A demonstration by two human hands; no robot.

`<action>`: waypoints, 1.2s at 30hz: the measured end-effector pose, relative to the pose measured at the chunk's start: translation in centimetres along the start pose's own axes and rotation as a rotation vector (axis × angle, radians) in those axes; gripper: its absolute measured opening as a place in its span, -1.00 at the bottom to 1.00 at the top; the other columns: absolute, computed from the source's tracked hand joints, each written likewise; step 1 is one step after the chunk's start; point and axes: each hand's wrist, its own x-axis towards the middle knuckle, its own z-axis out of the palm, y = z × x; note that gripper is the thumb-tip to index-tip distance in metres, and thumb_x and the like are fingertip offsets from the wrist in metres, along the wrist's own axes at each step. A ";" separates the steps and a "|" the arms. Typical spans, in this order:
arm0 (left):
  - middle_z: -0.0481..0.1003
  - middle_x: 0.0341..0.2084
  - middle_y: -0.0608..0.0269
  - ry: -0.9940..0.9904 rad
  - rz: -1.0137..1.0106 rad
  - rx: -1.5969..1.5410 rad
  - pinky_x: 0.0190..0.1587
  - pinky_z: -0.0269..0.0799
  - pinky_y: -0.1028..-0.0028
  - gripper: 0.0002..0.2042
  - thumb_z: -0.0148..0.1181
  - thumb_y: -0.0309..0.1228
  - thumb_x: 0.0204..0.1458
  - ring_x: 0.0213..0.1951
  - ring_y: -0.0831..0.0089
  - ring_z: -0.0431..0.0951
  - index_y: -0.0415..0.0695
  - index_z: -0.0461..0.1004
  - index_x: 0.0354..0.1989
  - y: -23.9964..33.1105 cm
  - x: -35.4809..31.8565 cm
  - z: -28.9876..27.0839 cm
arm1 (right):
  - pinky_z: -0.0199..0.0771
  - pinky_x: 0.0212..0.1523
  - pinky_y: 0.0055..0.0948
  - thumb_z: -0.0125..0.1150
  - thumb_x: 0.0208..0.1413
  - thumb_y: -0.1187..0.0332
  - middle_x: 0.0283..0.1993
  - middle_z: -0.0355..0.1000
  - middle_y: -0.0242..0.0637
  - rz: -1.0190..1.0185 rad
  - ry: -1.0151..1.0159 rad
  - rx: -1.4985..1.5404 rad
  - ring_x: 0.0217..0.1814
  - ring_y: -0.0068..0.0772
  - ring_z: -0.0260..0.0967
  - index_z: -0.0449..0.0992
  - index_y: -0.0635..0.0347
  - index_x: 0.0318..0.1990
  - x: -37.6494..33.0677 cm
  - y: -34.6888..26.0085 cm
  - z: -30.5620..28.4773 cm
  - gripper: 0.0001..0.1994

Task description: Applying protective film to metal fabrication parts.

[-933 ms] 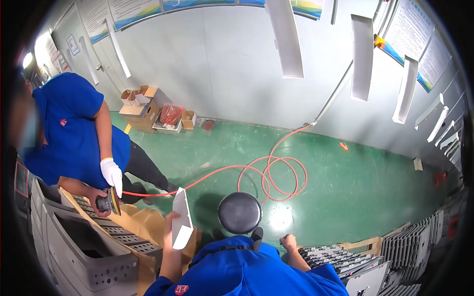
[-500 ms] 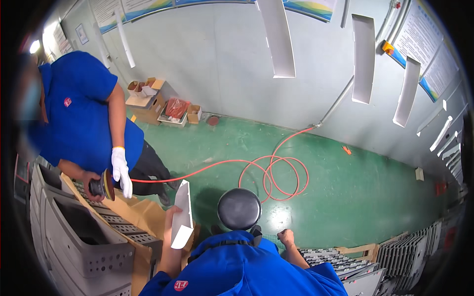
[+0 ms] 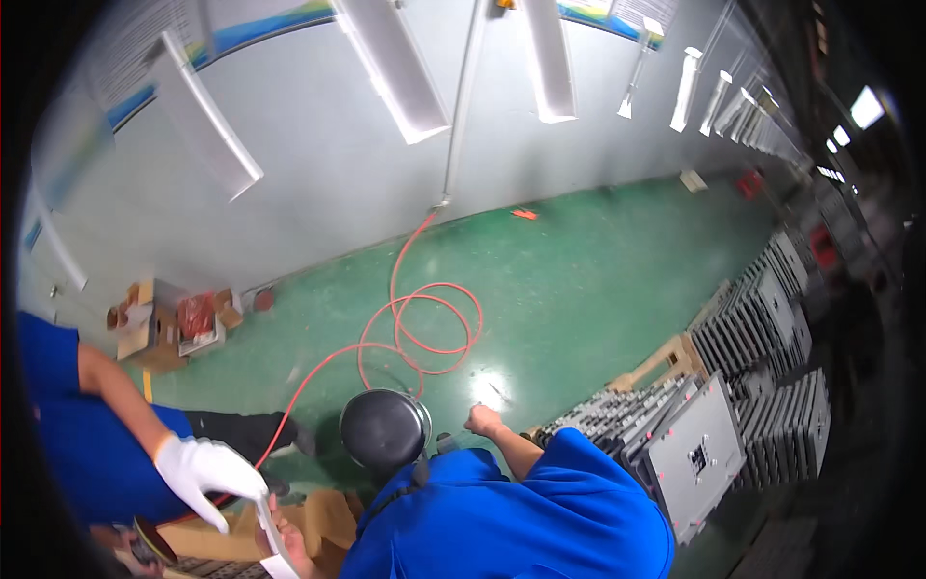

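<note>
My left hand (image 3: 292,543) grips a narrow white panel (image 3: 273,540) with a bent end, low in the view at left. A co-worker's white-gloved hand (image 3: 207,470) reaches to the panel's upper end and appears to touch it. The co-worker's other hand holds a round sander (image 3: 154,542) with a disc pad, partly cut off by the rim. My right hand (image 3: 484,421) hangs over the floor with its fingers curled closed; whatever may be inside is hidden. A round black stool (image 3: 383,429) stands between my hands.
A red hose (image 3: 424,294) lies coiled on the green floor (image 3: 569,261). Racks of grey panels (image 3: 694,454) stand at right. White panels (image 3: 395,68) hang before the wall. Cardboard boxes (image 3: 154,323) sit at far left; brown paper (image 3: 323,516) lies near my left hand.
My view has swung to the right, so the co-worker and stool appear further left. The panel in my left hand has come to the co-worker's gloved hand.
</note>
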 end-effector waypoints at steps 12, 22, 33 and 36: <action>0.47 -0.44 0.14 -0.487 0.289 0.115 -0.34 0.50 0.38 -0.83 0.15 -0.49 0.15 -0.38 0.33 0.47 -0.25 0.29 -0.21 0.3 -8.1 14.0 | 0.55 0.03 -0.14 0.37 -0.03 0.12 -0.03 0.53 0.04 0.083 -0.111 0.072 0.05 0.03 0.49 0.60 0.25 -0.11 -2.0 7.3 0.1 -0.58; 0.54 -0.42 0.07 -0.288 0.389 0.332 -0.33 0.54 0.34 -0.90 0.18 -0.46 0.15 -0.30 0.22 0.53 -0.23 0.55 -0.33 -3.5 -11.8 20.3 | 0.55 0.02 -0.14 0.38 -0.04 0.13 -0.07 0.54 0.08 0.221 -0.082 0.118 0.03 0.04 0.51 0.61 0.27 -0.16 -4.2 12.5 -1.3 -0.60; 0.54 -0.54 0.19 -0.046 -0.060 0.994 -0.61 0.46 0.57 -0.74 0.06 -0.35 0.20 -0.67 0.52 0.50 -0.19 0.48 -0.01 -14.7 -9.8 14.0 | 0.55 -0.26 -0.08 0.27 -0.16 0.28 -0.50 0.54 0.03 -0.085 0.204 0.139 -0.38 0.01 0.57 0.64 0.34 -0.47 -7.9 14.9 2.3 -0.75; 0.54 -0.48 0.17 -0.068 -0.073 0.941 -0.53 0.51 0.54 -0.74 0.02 -0.29 0.26 -0.60 0.55 0.53 -0.19 0.47 -0.02 -14.5 -11.9 10.0 | 0.48 -0.36 -0.12 0.22 -0.24 0.28 -0.66 0.46 0.07 -0.261 0.009 0.139 -0.57 -0.07 0.52 0.56 0.42 -0.64 -7.4 17.1 2.8 -0.71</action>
